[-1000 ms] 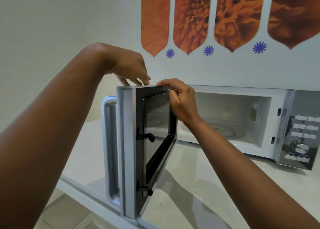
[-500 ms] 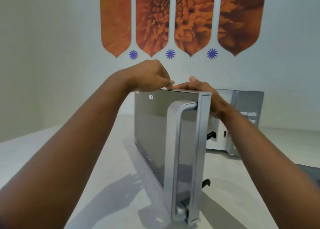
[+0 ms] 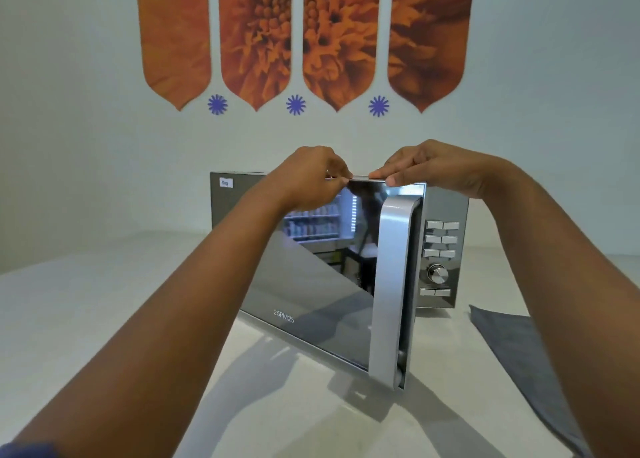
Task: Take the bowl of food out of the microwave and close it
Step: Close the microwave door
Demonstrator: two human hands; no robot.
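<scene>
Both hands pinching microwave door's top edge; stiff, hinged, light to swing; better gripped by handle.

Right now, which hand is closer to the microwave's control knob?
Right. The right hand grips the door's top edge almost above the knob; the left hand pinches that edge farther left, away from it.

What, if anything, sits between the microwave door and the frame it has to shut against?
Nothing visible. The door is slightly ajar, its handle edge just off the control panel. Left hand and right hand pinch its top edge, outside the gap.
</scene>
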